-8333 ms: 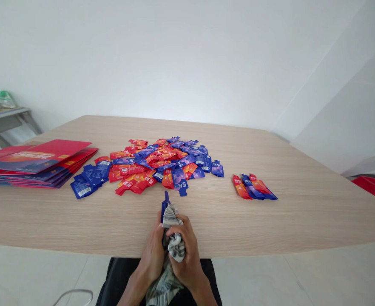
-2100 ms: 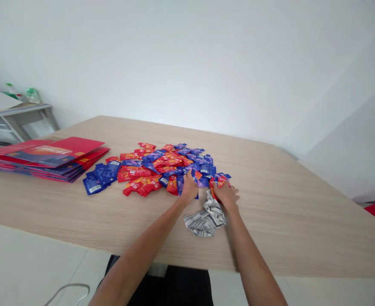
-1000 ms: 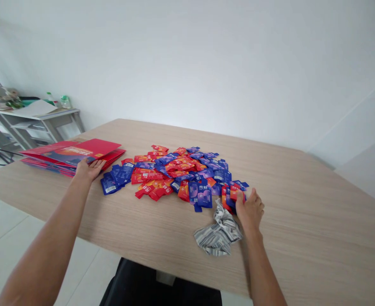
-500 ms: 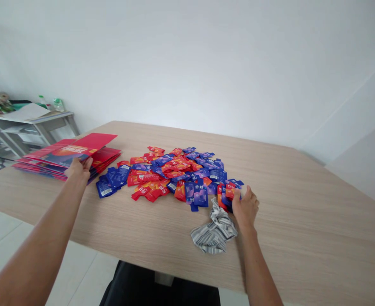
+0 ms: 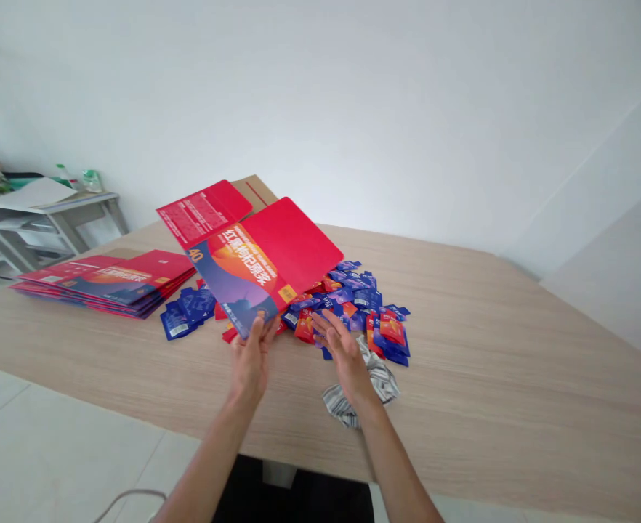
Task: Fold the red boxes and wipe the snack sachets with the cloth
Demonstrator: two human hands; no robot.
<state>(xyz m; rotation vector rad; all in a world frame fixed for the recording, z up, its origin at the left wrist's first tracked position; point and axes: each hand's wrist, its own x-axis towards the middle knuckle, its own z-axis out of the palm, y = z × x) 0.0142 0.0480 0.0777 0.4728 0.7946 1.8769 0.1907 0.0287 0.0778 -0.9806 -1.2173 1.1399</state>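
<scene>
My left hand (image 5: 251,359) grips the near edge of a flattened red and blue carton (image 5: 255,258), held tilted above the table with its flaps pointing away. Just to its right my right hand (image 5: 343,350) hovers with spread fingers, holding nothing, over the near edge of a pile of red and blue sachets (image 5: 353,309). A crumpled grey striped cloth (image 5: 378,381) lies on the table under my right wrist. A stack of the same flat cartons (image 5: 102,283) lies at the left of the wooden table (image 5: 517,363).
A grey shelf unit (image 5: 53,214) with bottles and papers stands against the wall at far left. The table's near edge runs across below my forearms, with pale floor tiles (image 5: 53,450) beneath. A white wall stands behind the table.
My left hand has lifted one flat carton off the stack and brought it to the middle. My right hand has left the small bunch of sachets and moved left toward the carton.
</scene>
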